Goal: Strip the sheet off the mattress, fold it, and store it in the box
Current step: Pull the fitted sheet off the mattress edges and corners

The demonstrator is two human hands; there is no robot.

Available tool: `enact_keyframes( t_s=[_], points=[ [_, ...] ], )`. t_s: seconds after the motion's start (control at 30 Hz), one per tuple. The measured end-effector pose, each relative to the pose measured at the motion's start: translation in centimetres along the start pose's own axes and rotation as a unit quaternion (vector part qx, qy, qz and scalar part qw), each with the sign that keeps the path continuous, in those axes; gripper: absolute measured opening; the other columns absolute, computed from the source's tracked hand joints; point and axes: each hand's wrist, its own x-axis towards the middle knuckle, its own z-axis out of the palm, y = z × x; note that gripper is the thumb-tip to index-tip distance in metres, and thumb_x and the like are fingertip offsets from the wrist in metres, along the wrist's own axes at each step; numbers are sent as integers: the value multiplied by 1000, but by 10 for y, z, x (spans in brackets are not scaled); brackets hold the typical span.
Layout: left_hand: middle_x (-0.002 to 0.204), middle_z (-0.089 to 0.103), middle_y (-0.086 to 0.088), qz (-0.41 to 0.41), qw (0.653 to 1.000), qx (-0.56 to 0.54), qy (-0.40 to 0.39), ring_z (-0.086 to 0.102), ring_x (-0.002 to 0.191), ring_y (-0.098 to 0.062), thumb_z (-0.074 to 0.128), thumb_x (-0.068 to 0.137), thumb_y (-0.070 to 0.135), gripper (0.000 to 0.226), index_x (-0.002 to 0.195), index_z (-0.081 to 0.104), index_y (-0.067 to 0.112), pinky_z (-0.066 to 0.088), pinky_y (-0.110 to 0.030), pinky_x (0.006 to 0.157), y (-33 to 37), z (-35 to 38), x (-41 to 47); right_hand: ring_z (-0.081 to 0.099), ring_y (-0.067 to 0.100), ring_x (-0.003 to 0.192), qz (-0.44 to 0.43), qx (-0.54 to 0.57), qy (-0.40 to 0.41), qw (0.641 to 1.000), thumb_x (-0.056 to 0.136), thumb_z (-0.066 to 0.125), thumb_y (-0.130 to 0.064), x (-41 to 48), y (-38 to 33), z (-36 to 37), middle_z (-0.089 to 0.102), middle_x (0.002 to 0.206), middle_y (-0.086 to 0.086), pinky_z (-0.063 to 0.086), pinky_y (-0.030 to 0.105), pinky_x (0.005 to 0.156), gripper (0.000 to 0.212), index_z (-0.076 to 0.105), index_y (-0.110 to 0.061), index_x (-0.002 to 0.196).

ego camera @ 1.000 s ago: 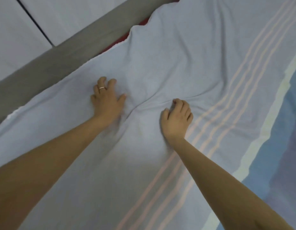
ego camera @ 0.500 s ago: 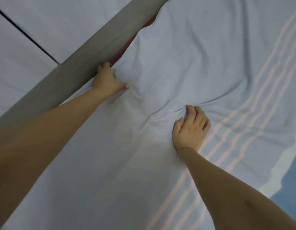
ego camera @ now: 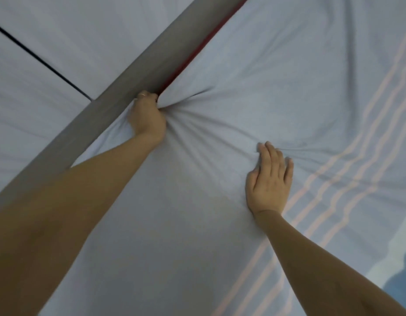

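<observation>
Sheet [ego camera: 277,83] spread over the mattress [ego camera: 186,64], tucked edge bunched in the curled left hand [ego camera: 147,118] hard against the grey bed rail [ego camera: 115,96], right hand [ego camera: 269,179] flat and open on the cloth beside the pink stripes. Pull up and back toward the body, keeping a deep fistful against slipping, and ease the right palm off first to avoid pinning the cloth being freed. No box in view.

Matt cloth sheet [ego camera: 254,65], soft, creased.
Grey bed rail [ego camera: 120,96] at ten o'clock smooth and matt; pale tiles [ego camera: 83,30] beyond smooth, faintly sheened.
</observation>
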Motion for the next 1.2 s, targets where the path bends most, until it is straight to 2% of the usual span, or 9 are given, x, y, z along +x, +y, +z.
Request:
enact_keyframes(
  t_s=[0.17, 0.27, 0.37, 0.53, 0.67, 0.8, 0.93, 1.03, 1.2],
  points=[
    [148, 31, -13, -48, 996, 78, 12, 35, 130, -34, 38, 94, 8, 47, 140, 34, 19, 24, -43, 104, 24, 17, -24, 28, 20, 138, -57, -19, -11, 998, 86, 35, -11, 0, 2, 6, 40, 149, 5, 4, 36, 118, 58, 38, -16, 144],
    [156, 8, -13, 93, 994, 50, -35, 14, 140, -34, 51, 90, 27, 66, 148, 20, 17, 11, -49, 112, 42, 15, -47, 31, 19, 137, -32, -9, -4, 999, 86, 35, -12, -1, 1, 5, 42, 147, 5, 8, 37, 118, 57, 39, -15, 142],
    [158, -6, -11, 191, 977, -14, -90, 20, 138, -31, 56, 91, 38, 74, 150, 17, 16, 28, -40, 108, 71, 19, -30, 37, 21, 134, -7, 9, 13, 1000, 82, 37, -13, 1, 2, 5, 46, 142, 10, 15, 40, 117, 55, 44, -9, 137],
    [156, 13, -13, -11, 978, -97, -183, 30, 139, -26, 76, 74, 43, 110, 151, 5, 10, 32, -35, 107, 107, 36, 41, 40, 23, 130, 0, 15, 9, 1000, 80, 39, -12, 1, 3, 5, 50, 137, 12, 18, 40, 117, 52, 49, -5, 130],
    [139, 43, -12, 1, 979, -83, -188, 47, 124, -29, 79, 72, 36, 80, 134, 38, 5, 39, -35, 99, 113, 42, 63, 40, 22, 129, 13, -1, -14, 1000, 79, 39, -14, 4, 3, 5, 52, 136, 11, 19, 40, 116, 53, 50, -6, 131],
    [106, 64, -13, 84, 982, -22, -165, 60, 98, -30, 67, 85, 28, 23, 95, 59, 9, 42, -32, 75, 113, 42, 69, 39, 21, 130, 17, -9, -44, 999, 81, 38, -15, 5, 1, 3, 51, 137, 11, 19, 40, 116, 55, 47, -7, 135],
    [91, 58, -22, 82, 991, -97, -30, 53, 84, -24, 43, 86, 4, 35, 59, 26, 19, 27, -29, 65, 120, 35, 98, 36, 22, 133, 13, -7, -56, 998, 83, 37, -16, 5, 1, 0, 47, 142, 9, 17, 40, 117, 58, 38, -9, 140],
    [91, 58, -22, 82, 991, -105, -11, 51, 82, -21, 37, 84, 0, 25, 62, 37, 13, 29, -29, 66, 125, 43, 111, 35, 22, 135, 0, -17, -62, 998, 84, 35, -17, 4, 2, 0, 44, 146, 6, 16, 41, 117, 61, 31, -12, 144],
    [121, 54, -18, 10, 987, -159, 5, 52, 110, -27, 35, 91, 1, 25, 106, 55, -1, 36, -27, 89, 131, 71, 95, 35, 21, 134, -8, -43, -65, 997, 82, 38, -19, 5, 3, 1, 42, 147, 1, 20, 45, 115, 63, 32, -18, 145]
  ],
)
